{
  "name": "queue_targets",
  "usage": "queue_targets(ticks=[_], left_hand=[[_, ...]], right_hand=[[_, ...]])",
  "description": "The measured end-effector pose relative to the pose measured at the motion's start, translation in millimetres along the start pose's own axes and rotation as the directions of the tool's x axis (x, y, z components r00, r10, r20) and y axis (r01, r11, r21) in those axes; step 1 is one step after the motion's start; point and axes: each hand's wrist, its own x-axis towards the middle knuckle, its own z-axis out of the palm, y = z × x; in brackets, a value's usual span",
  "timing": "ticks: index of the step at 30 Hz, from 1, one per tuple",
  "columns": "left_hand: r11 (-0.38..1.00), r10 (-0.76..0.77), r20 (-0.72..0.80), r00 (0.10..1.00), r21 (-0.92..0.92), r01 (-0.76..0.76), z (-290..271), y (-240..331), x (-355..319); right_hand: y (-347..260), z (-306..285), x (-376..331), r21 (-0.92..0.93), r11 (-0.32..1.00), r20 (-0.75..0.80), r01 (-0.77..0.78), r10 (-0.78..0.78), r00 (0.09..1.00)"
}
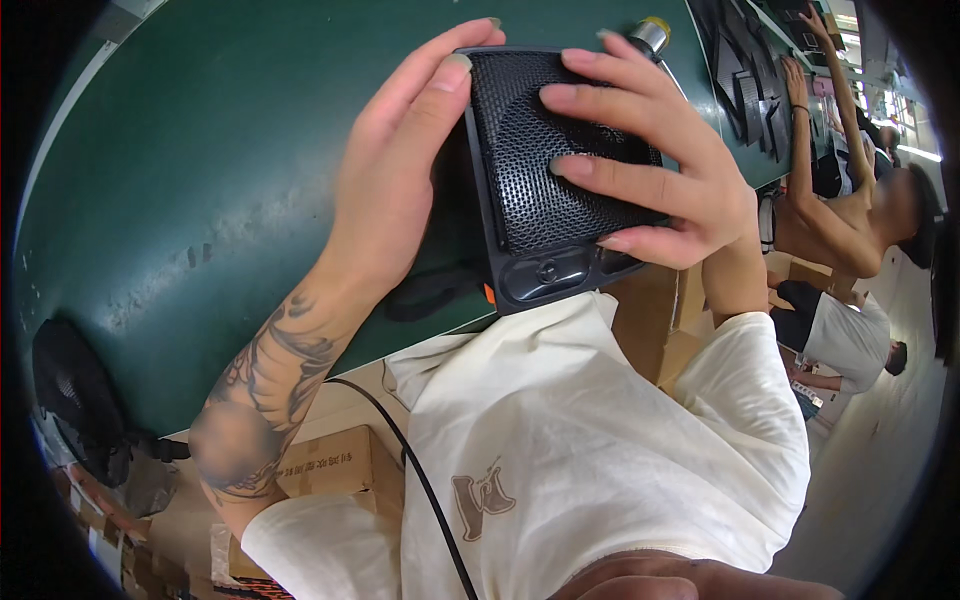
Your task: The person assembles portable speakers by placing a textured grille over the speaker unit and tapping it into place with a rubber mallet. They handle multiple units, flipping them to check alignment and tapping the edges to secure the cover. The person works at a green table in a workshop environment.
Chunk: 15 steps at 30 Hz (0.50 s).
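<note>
Well, at ten o'clock spreads the green worktop (200,130); at seven, a brown carton (340,455) bears dark printed characters. The left hand (420,130) grips the left edge of a black mesh-fronted box (515,205) at twelve, its round mark too small to read. Below, a white shirt (600,430) wears a brown print. The right hand (655,165) lies fingers spread wide across the mesh.

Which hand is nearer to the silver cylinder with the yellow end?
Right. The right hand spreads over the black mesh device, close to the silver cylinder; the left hand is farther off, at the device's left edge.
</note>
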Motion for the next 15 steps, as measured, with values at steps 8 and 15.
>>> queue_targets(ticks=[8, 15], left_hand=[[0.999, -0.024, -0.003, 1.000, -0.035, 0.024, 3.0, 5.6, -0.6], [0.998, -0.055, -0.017, 0.998, -0.003, 0.055, 6.3, 12.5, -2.6]], right_hand=[[-19.5, 12.2, -7.6, -0.111, 0.993, -0.114, -0.034, 0.021, 0.993], [-28.6, 5.7, -10.0, 0.149, 0.932, -0.082, -0.330, 0.345, 0.935]])
